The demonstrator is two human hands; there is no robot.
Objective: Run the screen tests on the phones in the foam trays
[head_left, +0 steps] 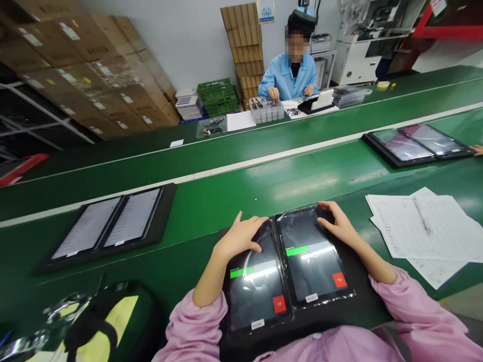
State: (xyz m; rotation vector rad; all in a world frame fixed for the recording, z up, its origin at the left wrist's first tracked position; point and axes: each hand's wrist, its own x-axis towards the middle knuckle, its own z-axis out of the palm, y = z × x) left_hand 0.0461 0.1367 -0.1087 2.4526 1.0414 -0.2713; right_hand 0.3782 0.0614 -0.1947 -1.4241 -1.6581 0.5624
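Two tablets in clear film lie side by side on a black foam tray right in front of me. Both the left tablet (pixel 256 291) and the right tablet (pixel 313 271) show a dark screen with a green bar and a red button reading "Fail". My left hand (pixel 241 237) rests over the upper left part of the left tablet, fingers spread, thumb above the screen. At the upper right corner of the right tablet, my right hand (pixel 338 226) has its thumb on the screen side and its fingers apart along the top edge. White labels sit on the tablets' lower edges.
Another tray with two lit tablets (pixel 113 221) lies left on the green belt (pixel 226 186); a third tablet pair (pixel 418 143) is right, beside someone's fingers. Papers (pixel 400 226) with a pen (pixel 422 216) lie right. A co-worker in blue (pixel 289 78) sits opposite.
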